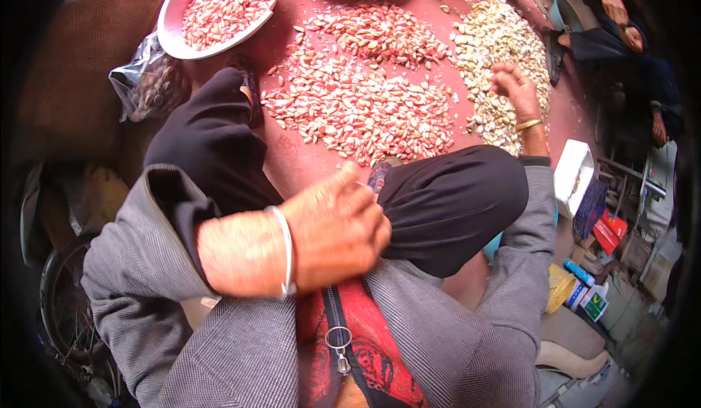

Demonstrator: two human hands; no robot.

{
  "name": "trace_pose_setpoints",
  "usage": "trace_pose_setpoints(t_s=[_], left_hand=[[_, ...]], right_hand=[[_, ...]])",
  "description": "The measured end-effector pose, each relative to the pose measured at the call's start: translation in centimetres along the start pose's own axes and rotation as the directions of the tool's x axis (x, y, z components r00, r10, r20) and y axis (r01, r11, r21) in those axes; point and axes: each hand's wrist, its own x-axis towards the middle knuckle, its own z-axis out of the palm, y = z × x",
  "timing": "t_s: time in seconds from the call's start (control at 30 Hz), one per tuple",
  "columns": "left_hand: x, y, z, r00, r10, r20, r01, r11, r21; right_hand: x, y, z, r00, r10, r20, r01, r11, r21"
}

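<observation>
Held before my chest, my left hand (pixel 336 225) has a silver bangle at the wrist. Its back is up and its fingers are curled in; whatever they hold is hidden. Stretched out to the right, my right hand (pixel 517 90) is above a pale yellow heap of small pieces (pixel 496 39), its fingers bent together and a gold bangle on the wrist. I cannot make out anything between them. Beyond my knees, small elongated pink-and-white pieces, like seeds or cloves, lie in a near spread (pixel 365 112) and a far heap (pixel 380 32).
A white basin (pixel 169 39) of similar pink pieces stands far left, beside a clear plastic bag (pixel 150 79) of dark things. Two more shallow containers show at the far edge. A white box (pixel 573 170) lies right of my knee. Another person's hands (pixel 617 10) appear far right.
</observation>
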Motion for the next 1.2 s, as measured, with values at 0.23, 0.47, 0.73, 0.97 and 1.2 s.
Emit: trace_pose_setpoints(t_s=[0.23,0.47,0.73,0.97,1.2], left_hand=[[0.7,-1.3,-0.3,0.972,-0.123,-0.201,0.071,0.966,-0.25],[1.5,-4.1,0.6,0.732,-0.525,-0.434,0.26,0.805,-0.534],[1.0,-4.5,-0.6,0.691,-0.699,-0.185,0.447,0.614,-0.651],[1.4,-6.1,-2.0,0.73,-0.676,-0.101,0.45,0.586,-0.674],[1.6,-6.2,-2.5,0.65,-0.756,-0.078,0.569,0.552,-0.609]], right_hand=[[4.4,16.6,6.6,0.973,0.229,-0.024,-0.225,0.968,0.112],[6.4,23.7,12.8,0.945,-0.131,-0.299,0.039,0.955,-0.295],[8.2,23.5,11.1,0.847,-0.12,-0.517,0.029,0.983,-0.181],[12.5,21.0,11.2,0.857,-0.429,-0.286,0.233,0.817,-0.527],[12.8,22.9,11.6,0.838,-0.487,-0.247,0.284,0.775,-0.565]])
